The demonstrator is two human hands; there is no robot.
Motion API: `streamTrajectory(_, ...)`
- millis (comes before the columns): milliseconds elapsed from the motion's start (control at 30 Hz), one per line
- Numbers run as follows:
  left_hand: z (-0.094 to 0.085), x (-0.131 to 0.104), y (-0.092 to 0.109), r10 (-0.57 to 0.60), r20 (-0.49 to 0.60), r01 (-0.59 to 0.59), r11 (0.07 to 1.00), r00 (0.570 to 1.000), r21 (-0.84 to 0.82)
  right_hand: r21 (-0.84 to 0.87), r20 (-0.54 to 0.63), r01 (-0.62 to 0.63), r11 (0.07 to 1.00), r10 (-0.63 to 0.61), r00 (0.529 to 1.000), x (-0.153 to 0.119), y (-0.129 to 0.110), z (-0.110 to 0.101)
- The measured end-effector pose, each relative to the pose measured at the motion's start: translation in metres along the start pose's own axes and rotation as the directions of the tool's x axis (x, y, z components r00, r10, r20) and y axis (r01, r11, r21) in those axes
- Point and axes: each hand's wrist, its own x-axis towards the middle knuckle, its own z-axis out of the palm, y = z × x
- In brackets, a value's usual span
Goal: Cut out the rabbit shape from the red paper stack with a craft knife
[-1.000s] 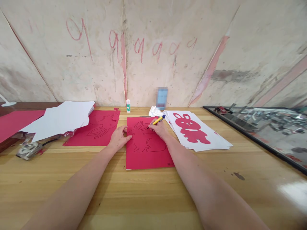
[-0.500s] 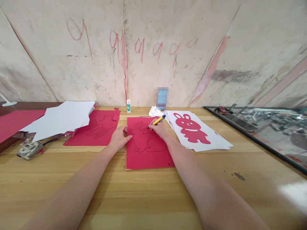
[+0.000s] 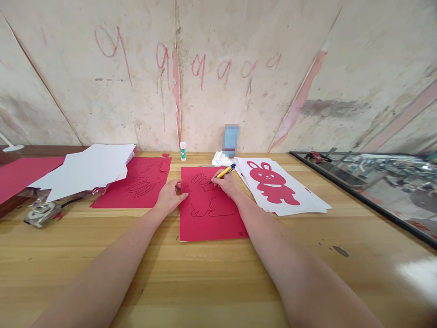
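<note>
A red sheet (image 3: 211, 230) printed with a black rabbit outline lies flat before me. My right hand (image 3: 223, 183) rests on its upper right part and pinches a slim pen-shaped tool (image 3: 225, 171), yellow with a dark blue end. The tool's dark tip meets the sheet by the rabbit's back; whether it is a pen or a craft knife I cannot tell. My left hand (image 3: 169, 199) lies at the sheet's left edge, thumb and fingers apart, the thumb touching the paper. Another red rabbit sheet (image 3: 116, 196) is to the left, partly under white paper.
White sheets (image 3: 317, 207) bearing a red rabbit cutout (image 3: 273, 182) lie at right, beside a black-framed glass panel (image 3: 392, 196). A glue stick (image 3: 183, 151), white tissue (image 3: 221, 158) and blurred phone-like object (image 3: 231, 139) stand along the wall. White papers (image 3: 92, 166) and a tape measure (image 3: 43, 214) lie left.
</note>
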Motion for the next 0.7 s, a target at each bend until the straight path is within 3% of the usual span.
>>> streamTrajectory(300,-0.0001,0.0004,0.0007,0.001,0.002,-0.001,1.000,1.000,0.003,0.016,0.055,0.016,1.000,-0.017,0.998,-0.0013,-0.0023,-0.0007)
streamTrajectory(700,-0.0003,-0.0005,0.0015,0.008,0.001,-0.008,1.000,1.000,0.000,-0.041,0.028,0.009,0.999,-0.008,1.000,0.0002,-0.0008,-0.0007)
